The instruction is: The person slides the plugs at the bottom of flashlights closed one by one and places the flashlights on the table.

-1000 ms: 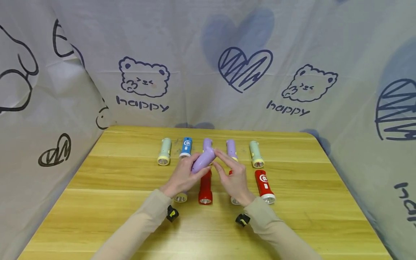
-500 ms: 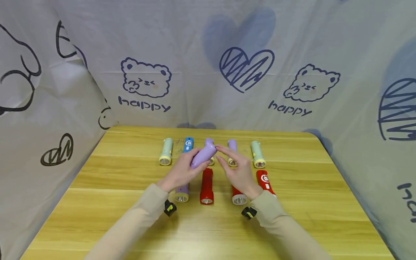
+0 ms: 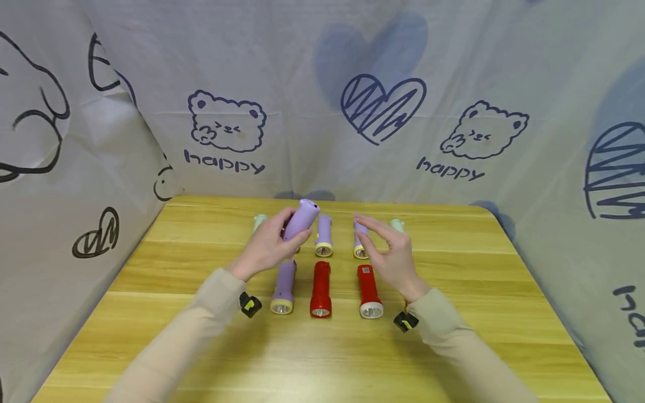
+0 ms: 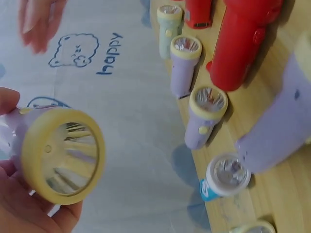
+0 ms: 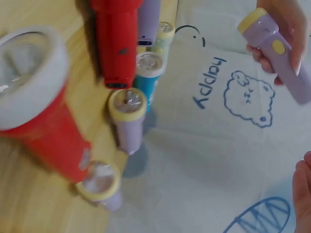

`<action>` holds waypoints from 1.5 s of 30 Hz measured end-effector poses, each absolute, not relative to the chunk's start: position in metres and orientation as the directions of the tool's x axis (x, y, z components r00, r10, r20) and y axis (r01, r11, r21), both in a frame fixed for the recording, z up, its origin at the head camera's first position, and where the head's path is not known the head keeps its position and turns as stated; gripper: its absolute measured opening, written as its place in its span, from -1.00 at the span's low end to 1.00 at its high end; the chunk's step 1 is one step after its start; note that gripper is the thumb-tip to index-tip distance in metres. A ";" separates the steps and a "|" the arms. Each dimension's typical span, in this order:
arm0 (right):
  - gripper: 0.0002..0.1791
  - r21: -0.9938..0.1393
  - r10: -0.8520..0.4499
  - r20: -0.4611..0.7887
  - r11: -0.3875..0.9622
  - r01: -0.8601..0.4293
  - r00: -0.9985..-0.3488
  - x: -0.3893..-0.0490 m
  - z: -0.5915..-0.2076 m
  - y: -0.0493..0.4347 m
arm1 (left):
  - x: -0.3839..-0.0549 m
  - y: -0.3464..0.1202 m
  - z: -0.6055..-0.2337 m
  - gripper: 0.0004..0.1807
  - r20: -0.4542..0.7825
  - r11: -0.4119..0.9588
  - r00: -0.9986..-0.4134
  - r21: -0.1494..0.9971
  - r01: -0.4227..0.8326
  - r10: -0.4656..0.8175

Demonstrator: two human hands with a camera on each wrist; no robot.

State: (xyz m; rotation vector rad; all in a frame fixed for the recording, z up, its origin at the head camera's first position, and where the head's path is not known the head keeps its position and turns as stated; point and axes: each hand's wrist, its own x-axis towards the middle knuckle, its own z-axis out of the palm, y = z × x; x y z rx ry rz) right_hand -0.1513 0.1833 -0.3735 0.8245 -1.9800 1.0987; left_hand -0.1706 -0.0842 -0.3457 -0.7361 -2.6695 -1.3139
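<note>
My left hand (image 3: 264,243) grips a purple flashlight (image 3: 300,219) above the table, its tail end tipped up and away. In the left wrist view the yellow-rimmed head of this flashlight (image 4: 30,150) faces the camera. The yellow button on the purple flashlight (image 5: 272,48) shows in the right wrist view. Apart from it, my right hand (image 3: 395,252) hovers over the right side of the rows, fingers extended and nothing held. Behind that hand, a purple flashlight (image 3: 359,240) and a green flashlight (image 3: 397,225) are partly covered.
On the wooden table (image 3: 468,358), flashlights lie in two rows. In front are a purple one (image 3: 284,285), a red one (image 3: 321,288) and a white-rimmed red one (image 3: 368,285). Behind lie another purple flashlight (image 3: 325,230), a half-hidden green one (image 3: 260,220) and a blue one (image 4: 208,190).
My hands have drawn apart. The left hand has carried the purple flashlight left and tilted its tail upward. The right hand has left the flashlight's end and shifted right.
</note>
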 end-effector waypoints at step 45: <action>-0.67 -0.565 -0.183 0.576 0.615 -0.550 -0.797 -0.132 -0.428 0.242 | -0.170 -0.175 -0.423 -0.54 -0.458 0.650 -0.859 0.729 -0.216 0.228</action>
